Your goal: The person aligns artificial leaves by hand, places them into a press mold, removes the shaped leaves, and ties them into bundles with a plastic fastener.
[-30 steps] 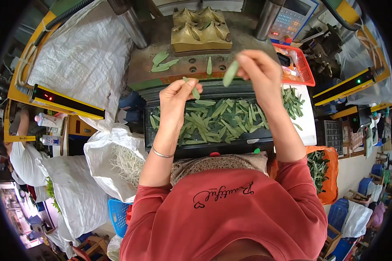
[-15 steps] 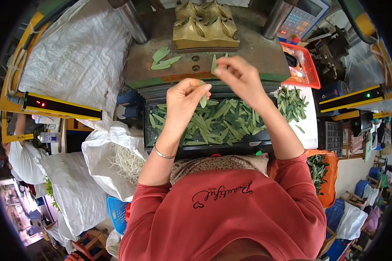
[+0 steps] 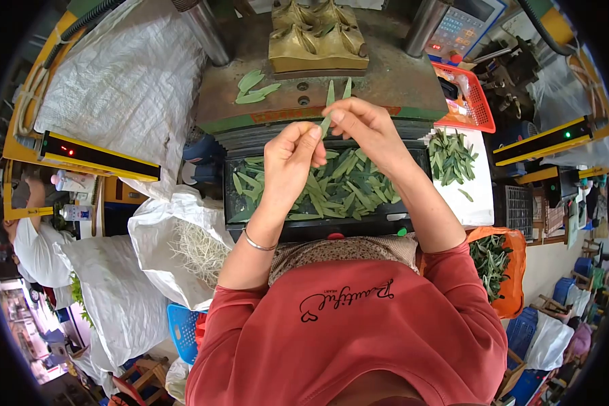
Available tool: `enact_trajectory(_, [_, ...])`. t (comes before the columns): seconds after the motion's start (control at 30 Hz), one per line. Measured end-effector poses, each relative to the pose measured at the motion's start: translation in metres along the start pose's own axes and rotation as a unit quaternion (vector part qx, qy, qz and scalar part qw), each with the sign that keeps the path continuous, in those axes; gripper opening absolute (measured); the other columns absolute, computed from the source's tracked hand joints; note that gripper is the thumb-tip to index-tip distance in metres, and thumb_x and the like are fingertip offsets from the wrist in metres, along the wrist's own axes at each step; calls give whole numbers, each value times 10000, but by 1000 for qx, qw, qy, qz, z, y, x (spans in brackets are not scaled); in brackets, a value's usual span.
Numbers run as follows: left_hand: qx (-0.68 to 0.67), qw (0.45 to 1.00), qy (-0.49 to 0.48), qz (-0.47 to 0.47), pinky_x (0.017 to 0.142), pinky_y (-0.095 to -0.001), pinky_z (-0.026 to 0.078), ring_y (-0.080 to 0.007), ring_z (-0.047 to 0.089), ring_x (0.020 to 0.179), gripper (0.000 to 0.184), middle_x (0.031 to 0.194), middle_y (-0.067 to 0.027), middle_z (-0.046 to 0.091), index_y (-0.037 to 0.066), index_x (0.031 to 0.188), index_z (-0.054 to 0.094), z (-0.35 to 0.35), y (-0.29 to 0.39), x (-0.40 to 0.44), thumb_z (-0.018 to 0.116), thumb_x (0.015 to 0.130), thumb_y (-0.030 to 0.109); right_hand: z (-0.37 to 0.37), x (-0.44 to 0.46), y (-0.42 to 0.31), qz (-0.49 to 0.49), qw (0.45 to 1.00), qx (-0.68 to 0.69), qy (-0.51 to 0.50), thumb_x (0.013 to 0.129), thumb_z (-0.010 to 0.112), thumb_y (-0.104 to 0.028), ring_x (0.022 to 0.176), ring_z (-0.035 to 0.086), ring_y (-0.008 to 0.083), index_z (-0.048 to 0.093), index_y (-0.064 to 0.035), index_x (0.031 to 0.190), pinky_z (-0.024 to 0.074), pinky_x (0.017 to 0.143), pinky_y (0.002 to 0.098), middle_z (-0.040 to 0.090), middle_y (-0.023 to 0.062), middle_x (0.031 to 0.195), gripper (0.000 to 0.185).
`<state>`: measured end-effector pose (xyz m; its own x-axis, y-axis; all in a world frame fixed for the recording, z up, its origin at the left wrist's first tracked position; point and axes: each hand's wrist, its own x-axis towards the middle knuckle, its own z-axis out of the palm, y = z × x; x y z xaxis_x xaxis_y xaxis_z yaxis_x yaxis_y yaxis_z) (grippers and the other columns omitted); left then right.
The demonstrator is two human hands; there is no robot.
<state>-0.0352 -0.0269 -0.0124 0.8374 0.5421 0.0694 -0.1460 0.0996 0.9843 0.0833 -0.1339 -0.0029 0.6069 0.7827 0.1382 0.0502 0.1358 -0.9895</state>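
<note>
A slender, pale green leaf-shaped piece (image 3: pixel 325 127) is held between the person's two hands, above the near edge of the brown metal press bed (image 3: pixel 227 111). The left hand (image 3: pixel 292 150) has its grip pinched on the piece; the right hand's (image 3: pixel 367 132) thumb and forefinger also appear closed on it, near its upper end. The step in hand looks like separating or straightening this single piece. Next, a clean move calls for one grip easing while the other stays firm, clear of two matching narrow green pieces (image 3: pixel 331 93) just beyond.
</note>
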Motion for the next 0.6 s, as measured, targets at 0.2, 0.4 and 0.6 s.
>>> enact_trajectory(0.2, [10, 999, -35, 3, 576, -189, 452, -100, 546, 595, 103, 684, -47, 598, -7, 895, 602, 3, 2, -4, 558, 899, 86, -2, -5, 12, -93, 996, -7, 0, 848, 626, -76, 593, 410, 35, 624, -18, 791, 339, 523, 168, 534, -29, 677, 82])
enact_trajectory(0.4, [-1, 999, -44, 25, 564, -192, 460, -93, 549, 581, 95, 681, -51, 612, -4, 908, 612, 6, 2, -11, 572, 886, 80, -2, -14, 7, -64, 998, -23, -5, 854, 615, -58, 593, 423, 35, 610, -7, 795, 338, 516, 164, 537, -31, 678, 78])
enact_trajectory(0.6, [-33, 999, -21, 17, 579, -186, 461, -99, 563, 611, 75, 713, -57, 621, -5, 896, 616, 10, -4, -14, 594, 869, 62, 10, -20, 4, -55, 997, 60, 1, 868, 594, -70, 651, 463, 72, 605, -20, 803, 367, 587, 185, 571, 2, 752, 82])
